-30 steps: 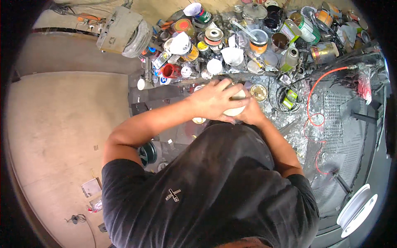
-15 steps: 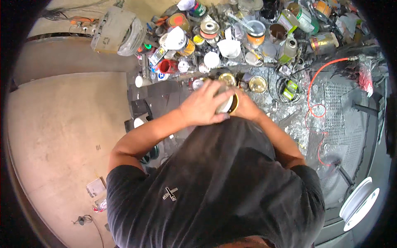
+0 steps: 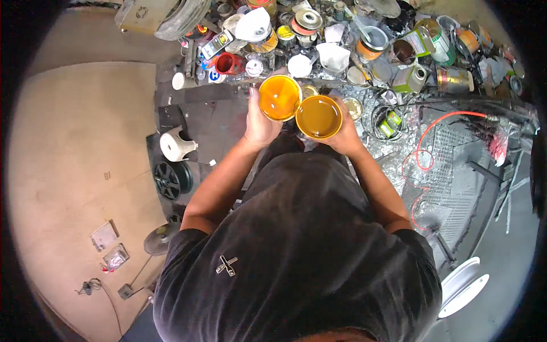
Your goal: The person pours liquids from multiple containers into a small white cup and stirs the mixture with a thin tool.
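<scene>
Lots of cans and tubs crowd the messy counter (image 3: 228, 108) ahead. Left hand (image 3: 261, 126) has its fingers wrapped around a round tub of orange stuff (image 3: 279, 97), tipped toward the person. Right hand (image 3: 344, 137) has its fingers closed around a round tub of darker yellow stuff (image 3: 318, 117). Both tubs touch at their rims, held up above the counter. Half a second ago the left hand lay flat over the top and hid them; now both open tops show. A red cup (image 3: 229, 63) stands behind, and a red wire (image 3: 433, 128) curls at the right.
</scene>
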A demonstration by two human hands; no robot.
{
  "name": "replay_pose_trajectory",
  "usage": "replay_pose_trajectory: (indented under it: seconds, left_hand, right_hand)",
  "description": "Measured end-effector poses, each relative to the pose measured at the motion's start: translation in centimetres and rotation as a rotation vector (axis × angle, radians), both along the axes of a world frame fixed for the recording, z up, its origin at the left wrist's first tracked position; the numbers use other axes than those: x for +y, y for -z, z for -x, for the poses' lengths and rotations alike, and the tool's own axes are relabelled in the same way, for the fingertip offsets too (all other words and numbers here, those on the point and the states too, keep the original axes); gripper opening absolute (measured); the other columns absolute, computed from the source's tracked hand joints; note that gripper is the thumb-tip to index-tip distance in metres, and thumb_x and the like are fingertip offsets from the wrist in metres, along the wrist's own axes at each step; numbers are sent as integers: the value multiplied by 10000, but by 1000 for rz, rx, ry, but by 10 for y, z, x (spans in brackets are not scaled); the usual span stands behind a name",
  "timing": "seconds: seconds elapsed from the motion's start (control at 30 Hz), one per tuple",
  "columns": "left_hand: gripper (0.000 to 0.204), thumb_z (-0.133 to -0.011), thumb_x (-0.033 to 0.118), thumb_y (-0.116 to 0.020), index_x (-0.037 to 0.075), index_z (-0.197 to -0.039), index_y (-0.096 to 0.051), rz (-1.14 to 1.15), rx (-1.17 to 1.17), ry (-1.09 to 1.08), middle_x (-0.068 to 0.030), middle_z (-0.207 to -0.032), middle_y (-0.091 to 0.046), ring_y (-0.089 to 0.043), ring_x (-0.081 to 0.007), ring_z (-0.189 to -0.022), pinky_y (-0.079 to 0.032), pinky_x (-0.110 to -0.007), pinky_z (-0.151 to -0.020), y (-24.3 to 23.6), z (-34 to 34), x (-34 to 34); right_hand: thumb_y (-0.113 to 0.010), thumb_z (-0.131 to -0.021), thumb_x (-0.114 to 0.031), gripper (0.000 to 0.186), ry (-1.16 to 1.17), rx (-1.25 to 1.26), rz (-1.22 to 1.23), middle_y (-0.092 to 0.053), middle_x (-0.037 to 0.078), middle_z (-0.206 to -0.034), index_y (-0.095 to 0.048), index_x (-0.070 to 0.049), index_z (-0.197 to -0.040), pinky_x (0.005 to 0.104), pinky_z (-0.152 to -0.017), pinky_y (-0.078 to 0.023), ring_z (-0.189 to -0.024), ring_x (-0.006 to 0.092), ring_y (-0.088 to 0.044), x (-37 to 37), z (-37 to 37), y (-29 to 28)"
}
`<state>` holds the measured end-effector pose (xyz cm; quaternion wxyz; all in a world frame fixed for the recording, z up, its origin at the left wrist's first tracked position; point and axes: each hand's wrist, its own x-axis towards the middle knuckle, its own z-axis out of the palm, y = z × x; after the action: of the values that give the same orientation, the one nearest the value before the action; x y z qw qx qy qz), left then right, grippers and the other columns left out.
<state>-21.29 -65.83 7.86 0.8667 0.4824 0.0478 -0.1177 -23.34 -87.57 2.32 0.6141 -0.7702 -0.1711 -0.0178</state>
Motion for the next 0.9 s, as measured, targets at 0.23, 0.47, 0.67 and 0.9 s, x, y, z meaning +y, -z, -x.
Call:
replay_pose_trajectory:
  seconds: [0.23, 0.47, 0.67, 0.9]
  left_hand:
    - [799, -1029, 716, -251, 116, -1508, -473, 389, 310, -210, -91, -1405, -620, -587, -292, -1297, -490, -513, -1045, 26, -9, 78]
    - [839, -1016, 729, -173, 137, -1566, -397, 302, 378, -222, -154, -1494, -544, -580, -334, -1309, -449, -537, -1091, 48, -15, 187]
    - [817, -1032, 696, -134, 123, -1530, -435, 532, 317, -126, -170, -1477, -557, -596, -359, -1276, -470, -503, -1068, 63, -25, 243]
    - [853, -1039, 678, -112, 44, -1516, -423, 345, 461, -279, -206, -1477, -545, -570, -386, -1312, -413, -541, -1142, 62, -56, 271]
  right_hand:
    - [-981, -650, -196, 772, 132, 248, 101, -706, 138, -1202, -593, -9, -1291, 405, -980, -547, -1116, 280, -693, 42, -42, 11]
    - [-943, -695, -146, 630, 376, 191, 289, -726, 105, -1134, -626, 11, -1216, 376, -927, -546, -1014, 229, -703, 87, -79, 50]
    - [-947, -683, -160, 696, 454, 289, 367, -715, 116, -1162, -600, 12, -1261, 381, -954, -534, -1044, 238, -692, 110, -96, 92]
    - [-978, -648, -215, 793, 600, 312, 374, -708, 149, -1211, -575, 15, -1292, 390, -961, -550, -1105, 281, -699, 116, -106, 117]
